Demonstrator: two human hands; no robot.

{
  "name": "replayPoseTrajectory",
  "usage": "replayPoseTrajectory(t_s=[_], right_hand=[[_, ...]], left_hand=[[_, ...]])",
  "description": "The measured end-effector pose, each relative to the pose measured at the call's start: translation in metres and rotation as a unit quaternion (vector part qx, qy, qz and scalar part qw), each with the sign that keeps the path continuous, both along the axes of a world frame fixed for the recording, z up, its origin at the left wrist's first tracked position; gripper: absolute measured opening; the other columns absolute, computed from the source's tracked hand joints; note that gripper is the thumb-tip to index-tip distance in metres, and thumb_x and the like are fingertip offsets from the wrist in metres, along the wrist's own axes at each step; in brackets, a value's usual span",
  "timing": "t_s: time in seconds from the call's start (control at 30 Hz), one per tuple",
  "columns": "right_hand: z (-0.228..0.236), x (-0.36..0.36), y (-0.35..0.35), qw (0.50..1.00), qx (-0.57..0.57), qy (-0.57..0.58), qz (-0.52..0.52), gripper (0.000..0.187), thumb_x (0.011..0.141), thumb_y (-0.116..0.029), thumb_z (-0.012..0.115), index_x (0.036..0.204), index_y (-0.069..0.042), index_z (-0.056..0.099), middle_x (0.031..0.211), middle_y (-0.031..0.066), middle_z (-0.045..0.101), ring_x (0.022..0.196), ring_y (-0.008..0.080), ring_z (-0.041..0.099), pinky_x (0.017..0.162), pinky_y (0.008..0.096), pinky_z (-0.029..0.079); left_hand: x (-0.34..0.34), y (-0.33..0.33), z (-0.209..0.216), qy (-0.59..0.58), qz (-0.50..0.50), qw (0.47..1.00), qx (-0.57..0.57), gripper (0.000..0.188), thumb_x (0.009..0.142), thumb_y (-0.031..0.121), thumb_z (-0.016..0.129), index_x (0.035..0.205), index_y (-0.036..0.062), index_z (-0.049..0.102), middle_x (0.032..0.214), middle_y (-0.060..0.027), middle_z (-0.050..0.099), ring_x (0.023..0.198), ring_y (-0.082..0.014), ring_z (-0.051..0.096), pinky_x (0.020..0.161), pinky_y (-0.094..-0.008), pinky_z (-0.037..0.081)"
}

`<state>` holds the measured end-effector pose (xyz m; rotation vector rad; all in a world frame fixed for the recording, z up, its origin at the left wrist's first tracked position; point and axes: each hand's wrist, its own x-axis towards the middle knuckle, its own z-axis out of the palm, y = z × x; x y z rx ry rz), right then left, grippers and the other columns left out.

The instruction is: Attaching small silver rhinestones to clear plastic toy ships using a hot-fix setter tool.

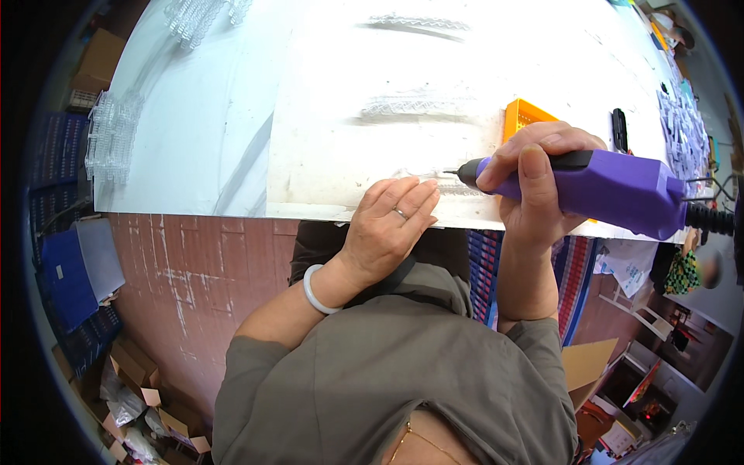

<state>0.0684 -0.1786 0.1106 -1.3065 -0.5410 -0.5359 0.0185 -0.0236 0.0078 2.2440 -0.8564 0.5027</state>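
My right hand is wrapped round a purple handheld power tool with a black nose and a ribbed black cable end. The tool's thin metal tip points left, just above the white tabletop. Beside that tip, at the near table edge, my left hand lies with its fingers stretched out and close together. A small clear piece shows at its fingertips, too faint to name. Another clear strip lies under the tool's nose. What is under the left palm is hidden.
Clear wavy plastic strips are piled at the left table edge, and more strips at the far left. Single clear strips lie ahead. An orange tray and a black marker sit at the right, near many pale pieces.
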Motion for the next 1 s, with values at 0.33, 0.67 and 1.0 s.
replayPoseTrajectory(t_s=[0.33, 0.67, 1.0], right_hand=[[-0.005, 0.001, 0.004, 0.998, -0.051, 0.015, -0.028, 0.017, 0.086, 0.001, 0.060, 0.100, -0.003, 0.051, 0.072, 0.0137, 0.061, 0.047, 0.0177, 0.057, 0.045, 0.0257, 0.049], [-0.010, 0.004, 0.005, 0.996, -0.088, -0.011, -0.023, 0.017, 0.086, 0.003, 0.060, 0.100, -0.002, 0.051, 0.074, 0.0150, 0.062, 0.047, 0.0177, 0.057, 0.045, 0.0263, 0.050], [-0.009, 0.015, 0.006, 0.993, -0.114, -0.009, 0.021, 0.017, 0.085, 0.003, 0.062, 0.098, 0.000, 0.051, 0.070, 0.0132, 0.059, 0.046, 0.0154, 0.056, 0.039, 0.0232, 0.046]], left_hand=[[0.000, 0.000, 0.002, 0.010, 0.010, 1.000, -0.005, 0.035, 0.075, 0.012, 0.073, 0.109, 0.0031, 0.066, 0.113, -0.0055, 0.064, 0.107, -0.0236, 0.057, 0.091, -0.0375, 0.046], [-0.001, 0.000, -0.003, 0.014, 0.003, 1.000, -0.010, 0.036, 0.074, 0.010, 0.071, 0.108, 0.0003, 0.065, 0.115, -0.0077, 0.061, 0.109, -0.0254, 0.056, 0.093, -0.0387, 0.045], [0.000, 0.001, -0.004, 0.019, 0.012, 1.000, -0.009, 0.035, 0.075, 0.010, 0.071, 0.109, 0.0017, 0.065, 0.116, -0.0066, 0.061, 0.109, -0.0240, 0.056, 0.092, -0.0385, 0.043]])
